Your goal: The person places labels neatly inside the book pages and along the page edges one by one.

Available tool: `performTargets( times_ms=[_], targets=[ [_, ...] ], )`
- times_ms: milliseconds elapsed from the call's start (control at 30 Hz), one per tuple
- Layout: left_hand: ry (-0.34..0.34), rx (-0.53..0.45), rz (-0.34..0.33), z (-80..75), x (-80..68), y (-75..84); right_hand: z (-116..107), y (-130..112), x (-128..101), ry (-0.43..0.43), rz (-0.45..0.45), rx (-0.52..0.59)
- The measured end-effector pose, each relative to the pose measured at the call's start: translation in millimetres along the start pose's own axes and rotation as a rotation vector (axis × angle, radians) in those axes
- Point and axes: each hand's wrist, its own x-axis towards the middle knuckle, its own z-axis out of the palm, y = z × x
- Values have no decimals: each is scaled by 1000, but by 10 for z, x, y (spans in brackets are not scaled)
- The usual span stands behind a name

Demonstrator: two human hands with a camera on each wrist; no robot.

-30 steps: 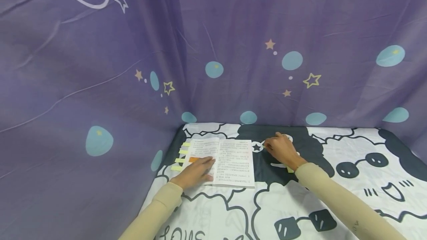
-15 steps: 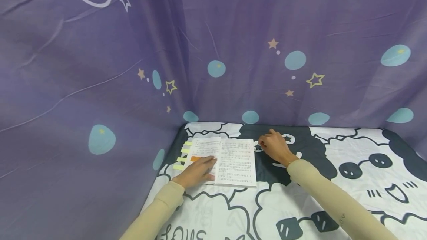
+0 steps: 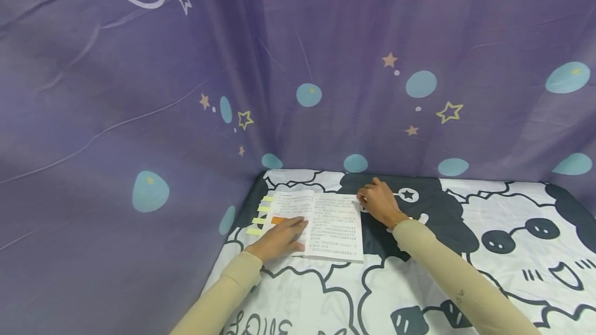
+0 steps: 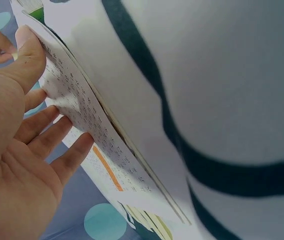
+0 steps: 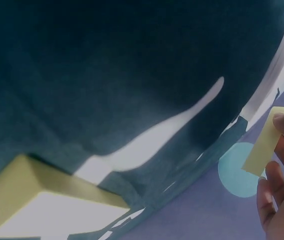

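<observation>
An open book (image 3: 337, 226) lies on the patterned cloth. My left hand (image 3: 279, 239) rests on its left page, fingers spread and fairly straight, as the left wrist view also shows. My right hand (image 3: 378, 203) is at the upper right corner of the right page. In the right wrist view, thumb and fingers pinch a yellow sticky note strip (image 5: 264, 145). A thick pad of yellow sticky notes (image 5: 66, 200) sits on the dark part of the cloth; the right arm hides it in the head view.
Several yellow tabs (image 3: 258, 220) stick out from the book's left edge. An orange strip (image 3: 278, 220) lies on the left page. The cloth (image 3: 307, 293) has black and white cartoon prints. A purple curtain (image 3: 354, 117) hangs behind and to the left.
My right hand has moved left with the sticky note strip, from beside the book to the right page's upper corner. The left hand stays on the left page. The head view has shifted slightly.
</observation>
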Motion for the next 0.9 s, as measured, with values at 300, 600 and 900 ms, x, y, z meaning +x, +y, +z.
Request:
performTargets(
  times_ms=[300, 600, 900],
  targets=[
    [0, -14, -12, 31, -6, 16, 117, -25, -1, -24, -52, -17],
    [5, -4, -10, 25, 3, -17, 139, -73, 26, -55, -90, -63],
    [8, -14, -17, 27, -2, -38, 123, -110, 53, -67, -100, -113]
  ],
)
